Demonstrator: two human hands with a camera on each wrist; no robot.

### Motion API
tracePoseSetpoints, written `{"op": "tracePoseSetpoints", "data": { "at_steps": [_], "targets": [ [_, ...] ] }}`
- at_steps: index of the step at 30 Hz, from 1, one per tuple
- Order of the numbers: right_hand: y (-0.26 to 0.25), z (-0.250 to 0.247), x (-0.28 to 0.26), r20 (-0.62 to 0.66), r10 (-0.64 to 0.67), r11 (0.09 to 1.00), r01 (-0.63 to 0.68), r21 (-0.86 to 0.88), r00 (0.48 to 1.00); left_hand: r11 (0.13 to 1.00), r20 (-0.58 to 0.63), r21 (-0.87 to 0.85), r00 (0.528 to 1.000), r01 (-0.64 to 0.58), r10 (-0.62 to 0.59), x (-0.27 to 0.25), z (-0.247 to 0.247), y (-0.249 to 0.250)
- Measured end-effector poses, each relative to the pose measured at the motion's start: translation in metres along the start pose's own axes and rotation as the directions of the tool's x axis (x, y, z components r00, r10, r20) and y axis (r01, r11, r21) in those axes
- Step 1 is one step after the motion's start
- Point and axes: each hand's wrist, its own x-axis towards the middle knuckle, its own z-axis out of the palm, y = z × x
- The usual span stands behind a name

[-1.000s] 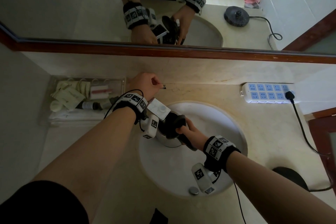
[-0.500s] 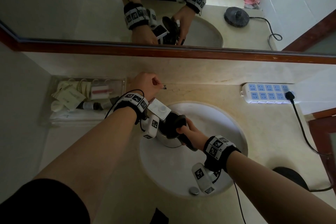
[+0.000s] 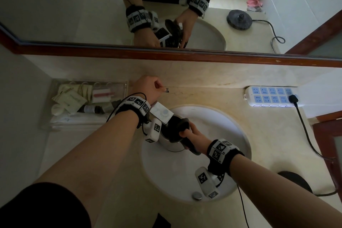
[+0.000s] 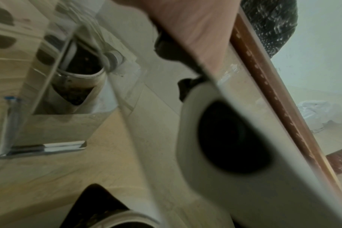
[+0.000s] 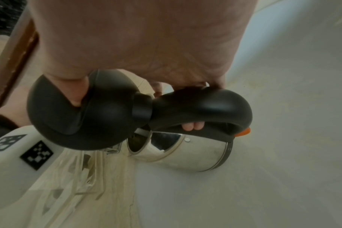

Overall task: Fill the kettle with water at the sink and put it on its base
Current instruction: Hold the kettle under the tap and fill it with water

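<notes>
The steel kettle (image 3: 169, 143) (image 5: 195, 154) hangs inside the white sink (image 3: 212, 163), under the chrome faucet spout (image 3: 162, 114) (image 4: 55, 100). Its black lid (image 3: 178, 126) (image 5: 84, 115) stands open. My right hand (image 3: 194, 136) grips the black kettle handle (image 5: 201, 108), fingers (image 5: 193, 126) curled under it and thumb against the lid. My left hand (image 3: 148, 89) is a fist round the faucet lever at the back wall. I cannot tell whether water runs. The black kettle base (image 3: 294, 181) lies on the counter at the right.
A clear tray of toiletries (image 3: 83, 102) sits left of the sink. A white power strip (image 3: 272, 96) with a black plug and cable lies at the back right. A mirror with a wooden frame (image 3: 185, 55) runs along the wall. The drain knob (image 3: 197, 195) is at the sink's near edge.
</notes>
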Motion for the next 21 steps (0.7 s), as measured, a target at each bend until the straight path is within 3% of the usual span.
{"op": "tracePoseSetpoints", "data": {
  "at_steps": [21],
  "targets": [
    [-0.0038,0.0004,-0.0027,0.004,0.017,1.000,-0.017,0.010,1.000,1.000,0.009,-0.019,1.000,0.003,-0.003,0.0001,0.0008,0.0000]
  ]
}}
